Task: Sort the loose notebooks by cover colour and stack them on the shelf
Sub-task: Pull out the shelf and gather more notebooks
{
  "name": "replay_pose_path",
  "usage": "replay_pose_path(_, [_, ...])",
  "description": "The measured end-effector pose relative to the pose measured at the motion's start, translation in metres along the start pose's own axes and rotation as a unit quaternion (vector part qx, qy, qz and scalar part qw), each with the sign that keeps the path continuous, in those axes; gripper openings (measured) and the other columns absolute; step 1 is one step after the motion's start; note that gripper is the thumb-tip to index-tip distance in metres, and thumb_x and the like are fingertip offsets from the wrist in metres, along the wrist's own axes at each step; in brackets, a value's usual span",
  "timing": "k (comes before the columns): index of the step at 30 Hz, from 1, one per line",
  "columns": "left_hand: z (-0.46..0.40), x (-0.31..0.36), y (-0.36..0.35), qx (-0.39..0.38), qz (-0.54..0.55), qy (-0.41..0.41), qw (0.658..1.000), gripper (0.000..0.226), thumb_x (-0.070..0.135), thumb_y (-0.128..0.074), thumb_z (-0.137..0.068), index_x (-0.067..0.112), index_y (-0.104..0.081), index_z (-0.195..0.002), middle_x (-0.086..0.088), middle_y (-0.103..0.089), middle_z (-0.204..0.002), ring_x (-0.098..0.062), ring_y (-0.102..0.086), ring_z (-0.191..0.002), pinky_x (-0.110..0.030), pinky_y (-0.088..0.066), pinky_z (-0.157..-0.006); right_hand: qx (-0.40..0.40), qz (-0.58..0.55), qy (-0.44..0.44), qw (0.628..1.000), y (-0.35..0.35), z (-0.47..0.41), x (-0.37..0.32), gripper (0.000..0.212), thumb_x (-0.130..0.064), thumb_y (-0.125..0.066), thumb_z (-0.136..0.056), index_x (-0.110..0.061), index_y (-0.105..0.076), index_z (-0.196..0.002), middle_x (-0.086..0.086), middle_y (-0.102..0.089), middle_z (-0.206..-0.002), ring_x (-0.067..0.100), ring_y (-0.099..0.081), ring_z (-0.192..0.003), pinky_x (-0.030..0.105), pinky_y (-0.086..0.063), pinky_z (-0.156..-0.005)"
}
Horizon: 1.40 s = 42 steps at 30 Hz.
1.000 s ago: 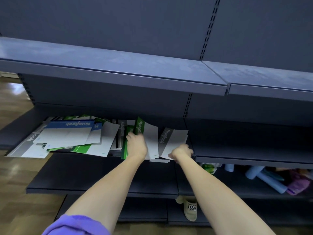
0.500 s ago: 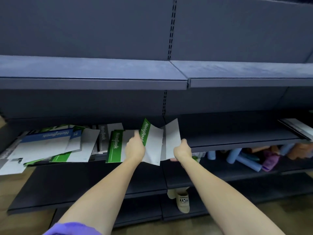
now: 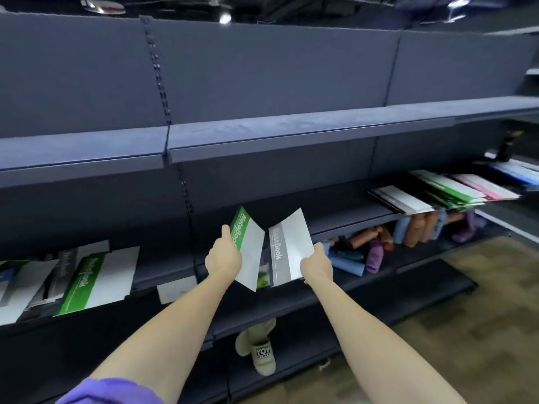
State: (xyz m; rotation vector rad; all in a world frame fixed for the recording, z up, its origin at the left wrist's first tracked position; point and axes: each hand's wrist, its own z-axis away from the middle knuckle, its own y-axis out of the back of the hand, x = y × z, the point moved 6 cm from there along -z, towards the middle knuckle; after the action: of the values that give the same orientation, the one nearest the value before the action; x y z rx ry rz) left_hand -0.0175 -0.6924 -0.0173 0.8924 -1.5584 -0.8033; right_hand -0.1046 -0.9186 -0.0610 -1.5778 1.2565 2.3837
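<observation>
Now hands gripping flat, glossy notebooks

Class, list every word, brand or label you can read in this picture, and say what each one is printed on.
"NoteBook": green band of the green notebook gripped by the left hand.
"NoteBook": grey band of the grey notebook held by the right hand; first letter partly unclear.
"NoteBook": green notebook on the shelf, far left.
"NoteBook": grey notebook behind it, faint.
"YOY STORY": beige slipper, bottom shelf.
Sorted stacks on the right: too blurred to read.
</observation>
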Motion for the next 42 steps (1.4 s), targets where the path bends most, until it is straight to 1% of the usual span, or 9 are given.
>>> replay_pose_path(3, [0.016,0.063,-0.029,-0.007,-0.010,-0.031,0.999,0.041,0.001,-0.045,-0.088,0.018,-0.033,-0.123,-0.006,-0.058,-0.090,-0.025,-0.055,-0.072,-0.035,-0.037,-0.055,0.028,-0.018,-0.011,0.999,0.055,-0.016,0.045,0.030,-0.003,-0.037,-0.088,-0.017,-0.037,-0.114,0.011,-0.057,-0.101,0.030,-0.056,-0.084,0.046,-0.057,-0.077])
replay_pose_path(6, [0.031,0.123,-0.054,-0.015,0.015,-0.062,0.998,0.033,0.002,-0.044,-0.087,0.018,-0.035,-0.114,-0.007,-0.059,-0.090,-0.027,-0.054,-0.072,-0.035,-0.036,-0.053,0.054,-0.015,-0.018,0.998,0.109,-0.031,0.084,0.034,0.001,-0.037,-0.087,-0.013,-0.039,-0.117,0.010,-0.056,-0.104,0.033,-0.055,-0.095,0.036,-0.046,-0.073])
replay_pose_path(10, [0.051,0.197,-0.081,-0.046,0.067,-0.089,0.993,0.031,-0.001,-0.038,-0.085,0.019,-0.036,-0.108,-0.008,-0.058,-0.088,-0.031,-0.058,-0.074,-0.034,-0.036,-0.049,0.089,-0.020,-0.044,0.995,0.171,-0.051,0.128,0.049,-0.005,-0.041,-0.087,-0.018,-0.040,-0.134,0.011,-0.059,-0.119,0.033,-0.057,-0.102,0.037,-0.048,-0.078])
replay_pose_path(15, [0.053,0.277,-0.113,-0.075,0.129,-0.115,0.982,0.034,0.001,-0.033,-0.082,0.024,-0.038,-0.105,-0.007,-0.056,-0.083,-0.027,-0.051,-0.068,-0.034,-0.036,-0.056,0.112,-0.065,-0.078,0.988,0.235,-0.080,0.168,0.034,-0.002,-0.037,-0.084,-0.016,-0.042,-0.114,0.013,-0.060,-0.104,0.031,-0.056,-0.083,0.042,-0.054,-0.069])
replay_pose_path(19, [0.042,0.339,-0.148,-0.111,0.189,-0.107,0.970,0.021,0.002,-0.036,-0.087,0.014,-0.037,-0.105,-0.011,-0.058,-0.085,-0.026,-0.051,-0.069,-0.038,-0.040,-0.058,0.150,-0.099,-0.079,0.980,0.281,-0.113,0.194,0.029,-0.002,-0.037,-0.084,-0.018,-0.042,-0.108,0.009,-0.059,-0.100,0.033,-0.057,-0.086,0.047,-0.056,-0.073])
replay_pose_path(27, [-0.003,0.478,-0.234,-0.150,0.243,-0.113,0.952,0.018,0.007,-0.045,-0.092,0.008,-0.035,-0.106,-0.010,-0.056,-0.089,-0.031,-0.055,-0.078,-0.038,-0.041,-0.061,0.199,-0.069,-0.080,0.974,0.383,-0.213,0.225,0.031,-0.002,-0.040,-0.085,-0.015,-0.043,-0.114,0.011,-0.060,-0.106,0.034,-0.055,-0.091,0.037,-0.047,-0.069])
replay_pose_path(32, [-0.045,0.575,-0.288,-0.158,0.278,-0.103,0.942,0.017,0.003,-0.043,-0.091,0.009,-0.036,-0.106,-0.013,-0.057,-0.094,-0.034,-0.057,-0.082,-0.037,-0.041,-0.060,0.207,-0.020,-0.092,0.974,0.463,-0.297,0.235,0.035,-0.001,-0.040,-0.086,-0.019,-0.041,-0.116,0.011,-0.059,-0.109,0.037,-0.057,-0.096,0.047,-0.056,-0.080])
replay_pose_path(36, [-0.067,0.633,-0.329,-0.162,0.275,-0.115,0.941,0.013,0.003,-0.042,-0.093,0.005,-0.040,-0.106,-0.014,-0.058,-0.090,-0.027,-0.053,-0.072,-0.036,-0.038,-0.056,0.213,-0.024,-0.101,0.971,0.503,-0.345,0.258,0.042,0.001,-0.039,-0.084,-0.017,-0.044,-0.121,0.011,-0.060,-0.109,0.037,-0.059,-0.095,0.046,-0.055,-0.079])
replay_pose_path(42, [-0.086,0.683,-0.382,-0.165,0.243,-0.063,0.954,0.022,-0.002,-0.046,-0.093,0.001,-0.042,-0.114,-0.017,-0.055,-0.098,-0.029,-0.053,-0.078,-0.036,-0.039,-0.057,0.215,-0.078,-0.117,0.966,0.534,-0.396,0.287,0.053,-0.002,-0.038,-0.082,-0.020,-0.045,-0.131,0.008,-0.060,-0.106,0.033,-0.059,-0.093,0.045,-0.057,-0.077])
